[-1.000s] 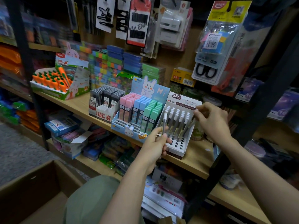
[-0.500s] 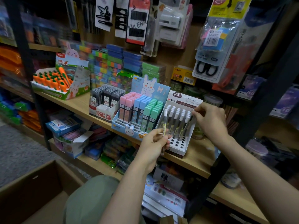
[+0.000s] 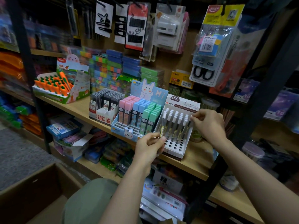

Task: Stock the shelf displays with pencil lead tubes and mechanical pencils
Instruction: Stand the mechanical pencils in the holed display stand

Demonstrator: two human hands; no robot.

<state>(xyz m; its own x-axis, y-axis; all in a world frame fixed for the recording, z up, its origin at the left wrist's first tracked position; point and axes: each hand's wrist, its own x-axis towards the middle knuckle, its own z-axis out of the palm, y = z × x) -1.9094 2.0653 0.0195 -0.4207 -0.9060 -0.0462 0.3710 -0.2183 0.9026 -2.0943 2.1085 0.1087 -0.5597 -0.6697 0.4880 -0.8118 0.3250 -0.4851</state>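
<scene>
Left hand [image 3: 149, 147] raised tube [image 3: 163, 125] beside "M&G" display [image 3: 182, 102].

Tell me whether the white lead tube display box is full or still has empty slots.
Partly filled. The white display box has tubes standing in its back rows, while dark empty holes show across its front rows.

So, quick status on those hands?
Left hand pinching lead tube. Right hand at white display box. Empty holes in front, unobstructed.
</scene>
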